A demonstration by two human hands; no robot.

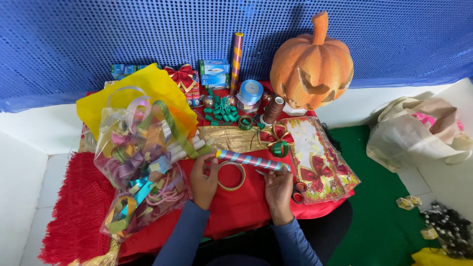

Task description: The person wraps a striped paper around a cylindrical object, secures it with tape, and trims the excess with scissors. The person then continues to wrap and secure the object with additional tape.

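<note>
Your left hand [203, 181] sits on the red cloth [236, 204] covering the desk, fingers curled, grip closed on the left end of a striped wrapping-paper roll [251, 160] with pink, teal and purple bands. The roll lies tilted, its left end near your left thumb and its right end running down toward your right hand [278, 189]. Your right hand is clenched around the right part of the roll; a thin blade-like tip pokes out just left of it, too small to tell what it is. A tape ring [231, 176] lies flat on the cloth between your two hands, just below the roll, not touching either hand as far as you can tell. Red-handled scissors [297, 193] lie just right of your right hand, partly under a clear packet of red bows [320, 160]. To your left there's a clear bag of ribbons and bows [140, 167] beside white paper tubes [185, 148], with yellow paper [123, 98] behind it. Farther back: a gold sheet [231, 138], a green ribbon spool [280, 149], a blue tape roll [252, 91], a brown thread cone [273, 109], a tall striped tube [237, 59] standing upright, and an orange carved pumpkin [311, 66]. A cream cloth bag [419, 133] lies well apart on the right, on green felt [379, 216].
</note>
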